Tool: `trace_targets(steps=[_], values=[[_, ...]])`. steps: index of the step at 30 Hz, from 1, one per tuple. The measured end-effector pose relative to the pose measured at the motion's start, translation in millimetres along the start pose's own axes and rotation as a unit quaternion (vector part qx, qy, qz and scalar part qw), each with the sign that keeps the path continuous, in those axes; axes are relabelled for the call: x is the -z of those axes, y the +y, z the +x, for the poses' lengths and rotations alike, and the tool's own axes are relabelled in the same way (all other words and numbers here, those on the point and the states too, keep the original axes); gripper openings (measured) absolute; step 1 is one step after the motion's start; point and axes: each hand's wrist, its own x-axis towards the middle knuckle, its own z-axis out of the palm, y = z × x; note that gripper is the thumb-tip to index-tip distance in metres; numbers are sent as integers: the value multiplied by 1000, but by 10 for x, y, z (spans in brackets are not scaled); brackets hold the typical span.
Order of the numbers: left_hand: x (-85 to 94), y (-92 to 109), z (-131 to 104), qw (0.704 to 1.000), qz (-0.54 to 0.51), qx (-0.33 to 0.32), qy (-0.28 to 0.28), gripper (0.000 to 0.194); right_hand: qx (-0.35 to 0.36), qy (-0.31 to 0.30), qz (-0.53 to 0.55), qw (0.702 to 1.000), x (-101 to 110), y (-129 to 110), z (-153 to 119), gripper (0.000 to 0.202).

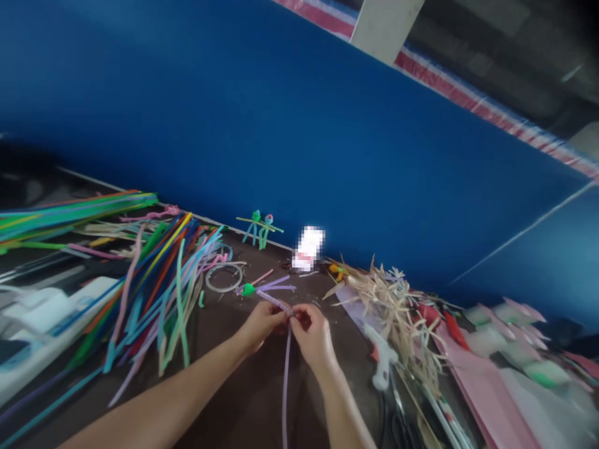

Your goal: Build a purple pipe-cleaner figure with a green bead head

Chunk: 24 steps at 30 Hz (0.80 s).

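A small figure of purple pipe cleaners (272, 300) with a green head (248, 289) lies between my hands and the back of the table. My left hand (262, 324) pinches its purple body from the left. Close beside it, my right hand (312, 327) has its fingertips closed on the same purple piece. From between the hands a long purple pipe cleaner (285, 393) hangs down toward the near edge. Two purple strands stick out to the right of the green head.
Many coloured pipe cleaners (154, 293) lie at left, near a clear ring (224, 277). Two small figures (261, 228) lean by the blue wall. A bright phone (309, 248) stands centrally. At right are a glue gun (384, 358), dried strips (388, 299) and pink sheets (486, 386).
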Motion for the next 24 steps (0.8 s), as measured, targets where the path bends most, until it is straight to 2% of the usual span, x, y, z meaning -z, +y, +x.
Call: trace_targets(steps=[9,16,24], values=[[18,-33,23,997,81,0,-15,20,14,36,-66,997,-20,69,-61,13],[46,-87,10,991,136,-11,1,25,22,51,-112,992,-44,52,-96,14],[27,-45,-1,982,186,-30,-5,23,-29,79,-50,995,-109,99,-88,10]])
